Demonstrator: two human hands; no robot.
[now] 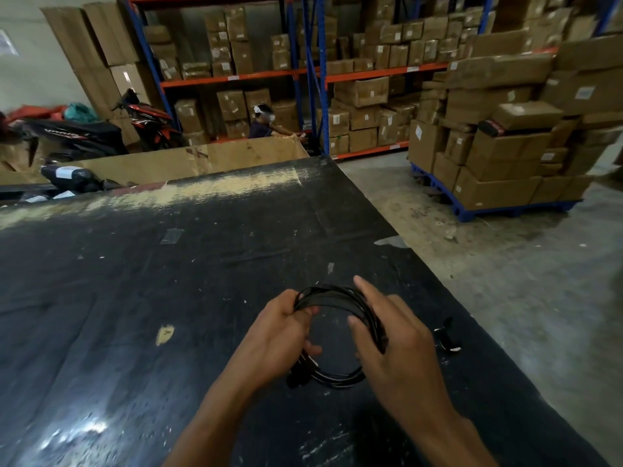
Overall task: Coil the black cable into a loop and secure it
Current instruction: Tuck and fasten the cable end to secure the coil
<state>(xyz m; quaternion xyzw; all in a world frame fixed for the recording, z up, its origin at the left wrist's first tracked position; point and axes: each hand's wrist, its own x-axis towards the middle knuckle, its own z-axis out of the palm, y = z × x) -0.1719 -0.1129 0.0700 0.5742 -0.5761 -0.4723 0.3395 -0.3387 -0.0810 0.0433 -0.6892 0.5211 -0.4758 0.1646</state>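
Note:
The black cable (pixel 332 295) is wound into a round loop of several turns, held just above the black table (pixel 168 298). My left hand (pixel 279 335) grips the loop's left side, fingers curled round the bundled strands. My right hand (pixel 394 345) holds the loop's right side between thumb and fingers, index finger stretched along the top. The loop's lower arc (pixel 340 379) hangs between my wrists, with the cable's ends bunched at the lower left. Part of the loop is hidden behind my right palm.
A small black strap-like piece (pixel 446 338) lies on the table near its right edge. The table's right edge drops to concrete floor (pixel 505 281). A large open cardboard box (pixel 202 160) stands beyond the far edge. Stacked cartons (pixel 488 146) sit on a blue pallet; a person (pixel 263 124) sits by the shelving.

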